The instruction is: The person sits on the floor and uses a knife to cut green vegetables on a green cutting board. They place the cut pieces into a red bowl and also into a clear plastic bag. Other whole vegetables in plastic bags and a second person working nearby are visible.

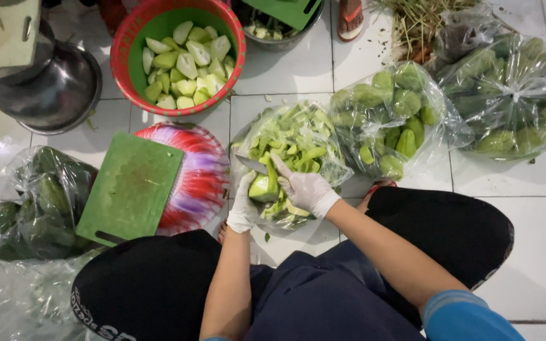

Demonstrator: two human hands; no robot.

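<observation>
My left hand [243,208], in a white glove, holds a green chayote [264,185] over an open plastic bag of green peelings [298,142]. My right hand [306,187], also gloved, grips a knife [252,165] whose blade lies against the top of the fruit, pointing left. Both hands sit close together above the bag's near edge. My knees in dark trousers frame the bag on either side.
A green cutting board [131,186] rests on a red-striped tub [200,170] to the left. A red basin of cut pieces [181,57] stands behind. Bags of whole chayotes lie at right [390,120], far right [516,95] and left [30,202]. Metal bowl [55,85] at back left.
</observation>
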